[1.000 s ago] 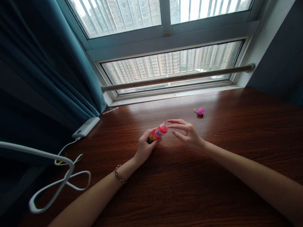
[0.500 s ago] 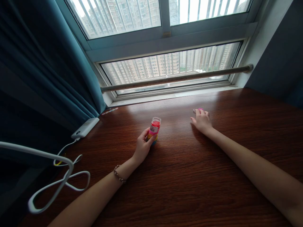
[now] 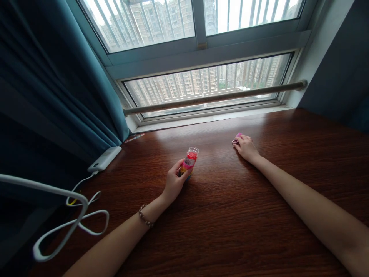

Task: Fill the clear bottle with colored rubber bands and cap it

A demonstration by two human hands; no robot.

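My left hand (image 3: 175, 181) is closed around an uncapped bubble bottle (image 3: 190, 159), which leans slightly to the right. The bottle has a clear open neck, red below it, and a pink, yellow and blue wrapper partly hidden by my fingers. Farther right, my right hand (image 3: 247, 149) has its fingers closed on a pink bubble wand cap (image 3: 239, 135). A small pale loop (image 3: 235, 141) sticks out beside the thumb. The fingers hide the rest of the wand cap. Both hands are over the brown wooden tabletop (image 3: 213, 215).
A white power bank (image 3: 105, 158) lies at the left by the blue curtain (image 3: 95, 96), with a white cable (image 3: 83, 204) trailing from it. Behind the tabletop, a metal rail (image 3: 219, 97) crosses the window. A patterned strip (image 3: 134, 138) lies near the sill.
My right fingers have closed on the pink wand cap, and its loop now shows lower and farther left. The bottle in my left hand tilts a little more to the right.
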